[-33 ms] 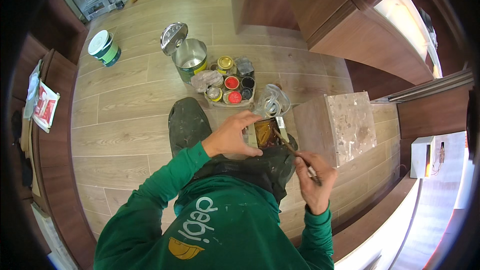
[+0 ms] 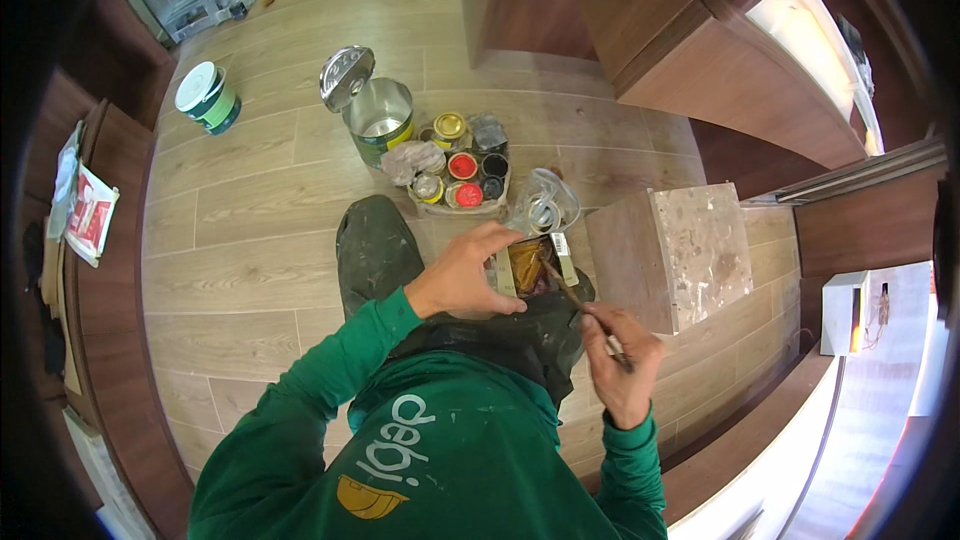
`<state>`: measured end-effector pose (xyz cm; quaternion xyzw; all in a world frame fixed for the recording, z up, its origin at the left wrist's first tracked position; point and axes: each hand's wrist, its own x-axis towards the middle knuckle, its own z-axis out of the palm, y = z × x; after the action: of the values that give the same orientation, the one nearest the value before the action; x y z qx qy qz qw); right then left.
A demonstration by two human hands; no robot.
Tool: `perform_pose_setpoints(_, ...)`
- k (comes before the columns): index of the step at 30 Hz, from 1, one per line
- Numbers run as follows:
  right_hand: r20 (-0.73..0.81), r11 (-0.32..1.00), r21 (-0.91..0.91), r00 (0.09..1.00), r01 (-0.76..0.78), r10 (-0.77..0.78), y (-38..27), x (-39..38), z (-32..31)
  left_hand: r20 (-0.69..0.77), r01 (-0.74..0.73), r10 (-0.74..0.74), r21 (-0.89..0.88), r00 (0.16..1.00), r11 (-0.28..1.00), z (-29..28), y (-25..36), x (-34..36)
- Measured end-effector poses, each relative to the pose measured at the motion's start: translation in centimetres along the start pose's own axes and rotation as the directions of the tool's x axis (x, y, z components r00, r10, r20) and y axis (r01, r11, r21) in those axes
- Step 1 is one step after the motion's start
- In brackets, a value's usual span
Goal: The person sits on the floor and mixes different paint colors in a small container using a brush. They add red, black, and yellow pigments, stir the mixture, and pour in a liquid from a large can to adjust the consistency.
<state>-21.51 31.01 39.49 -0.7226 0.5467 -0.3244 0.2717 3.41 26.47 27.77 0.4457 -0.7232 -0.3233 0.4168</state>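
Note:
An open, squarish container (image 2: 528, 268) with amber-brown contents and pale sides sits by my lap, above my dark trousers. My left hand (image 2: 465, 272) curves around its left side, fingers at the far corner and thumb at the near one. Pinched in my right hand (image 2: 622, 358) is a slender brown stick (image 2: 567, 292), slanting down and left with its far end inside the container. Whether that end carries bristles cannot be made out. Just beyond the container stands a clear plastic tub (image 2: 546, 202) with a whitish, ring-like thing in it.
Ahead is a tray of several small paint pots (image 2: 462, 167), beside a large opened tin (image 2: 380, 120) with its lid raised. A paint-spattered wooden box (image 2: 702, 255) stands to the right. Far left is a lidded green-and-white bucket (image 2: 209, 98). Brown cabinets (image 2: 740, 70) rise at upper right.
My right hand and the stick have shifted slightly left. The left hand and the container stay almost where they were.

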Motion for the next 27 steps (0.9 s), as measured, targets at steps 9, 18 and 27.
perform_pose_setpoints(9,-0.034,0.995,0.099,0.999,-0.022,0.025,1.2,0.6,1.1,-0.162,0.095,-0.094,0.001,0.982,0.995,1.7,1.6,-0.1)
perform_pose_setpoints(18,-0.011,0.985,0.157,0.997,-0.072,0.074,1.7,0.9,0.6,-0.190,0.069,-0.054,0.070,0.980,0.995,2.1,2.1,0.0)
perform_pose_setpoints(27,0.030,0.997,0.019,0.997,0.077,-0.077,0.4,0.1,0.3,-0.356,0.003,0.051,0.151,0.933,0.989,3.2,1.7,0.6)
